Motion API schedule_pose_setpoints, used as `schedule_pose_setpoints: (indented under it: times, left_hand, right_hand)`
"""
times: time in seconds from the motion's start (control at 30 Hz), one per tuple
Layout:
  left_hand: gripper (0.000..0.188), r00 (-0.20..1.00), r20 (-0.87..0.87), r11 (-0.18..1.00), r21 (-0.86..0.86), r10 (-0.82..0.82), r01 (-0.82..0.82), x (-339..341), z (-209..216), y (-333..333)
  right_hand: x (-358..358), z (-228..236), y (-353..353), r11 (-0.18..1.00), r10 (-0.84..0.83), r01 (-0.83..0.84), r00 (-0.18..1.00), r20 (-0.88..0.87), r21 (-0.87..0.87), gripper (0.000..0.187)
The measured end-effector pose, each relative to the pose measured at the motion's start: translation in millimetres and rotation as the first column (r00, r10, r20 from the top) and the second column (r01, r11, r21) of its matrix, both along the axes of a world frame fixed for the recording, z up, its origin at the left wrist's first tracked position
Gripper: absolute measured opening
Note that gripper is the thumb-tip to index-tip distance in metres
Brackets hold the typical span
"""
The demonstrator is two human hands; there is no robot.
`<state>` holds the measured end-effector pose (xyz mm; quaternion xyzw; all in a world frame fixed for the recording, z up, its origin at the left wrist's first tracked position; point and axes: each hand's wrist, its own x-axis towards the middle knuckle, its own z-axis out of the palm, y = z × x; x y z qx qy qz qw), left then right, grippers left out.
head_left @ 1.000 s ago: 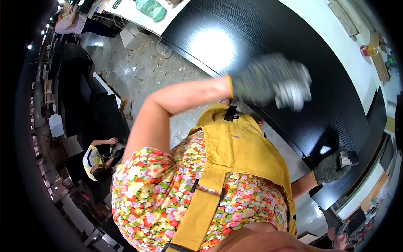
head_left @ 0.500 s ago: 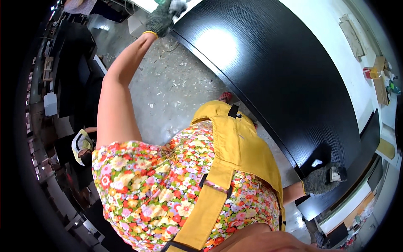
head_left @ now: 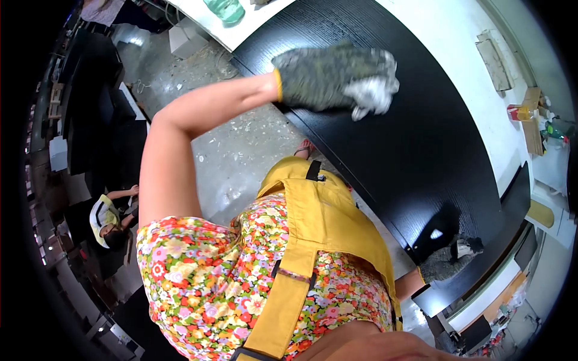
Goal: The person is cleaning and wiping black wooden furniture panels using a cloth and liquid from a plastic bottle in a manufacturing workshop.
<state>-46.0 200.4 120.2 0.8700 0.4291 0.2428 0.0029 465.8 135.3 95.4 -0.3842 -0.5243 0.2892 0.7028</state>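
On the black board (head_left: 421, 138), a long glossy panel with wood grain running diagonally across the view, the person's left hand (head_left: 319, 78) in a grey work glove presses a crumpled whitish-grey rag (head_left: 373, 93) flat against the surface near the board's upper end. Fingers of that hand look curled over the rag, gripping it; the rag bunches out past the fingertips toward the right. Left arm bare, stretched out from the shoulder across the gap between body and board.

Right hand (head_left: 448, 262), also in a grey glove, sits at the board's lower near edge, well apart from the left. It rests on the black surface at the edge; fingers look bent over something small and pale, but too small and distorted to tell whether they are clamped or loose.

Person wears a floral short-sleeved top under a yellow apron (head_left: 325, 228) with a black strap buckle at the neck. Concrete floor (head_left: 241, 144), stained and dusty, below the board's near side. A white tabletop (head_left: 481, 78) lies beyond the board on its far side, with cardboard scraps and small bottles at its right end. A greenish glass jar (head_left: 226, 9) stands on another white surface at the top. Another person (head_left: 108, 219) in a pale cap sits low at the far left, away from the board.
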Motion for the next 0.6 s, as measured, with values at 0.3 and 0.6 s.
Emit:
schedule_pose_setpoints:
  times: [0.3,0.6]
  left_hand:
    - [0.038,0.681,0.334,0.62,0.284,0.651,-0.732,-58.2,-12.8,133.5]
    - [0.063,0.91,0.184,0.92,-0.054,-0.372,0.387,128.3,-39.9,-9.3]
  right_hand:
    - [21.7,-11.1,-0.6,0.964,-0.26,0.247,0.79,0.555,0.1,0.04]
    - [-92.8,16.6,112.1,0.81,0.389,-0.478,0.871,-0.299,-0.339,0.055]
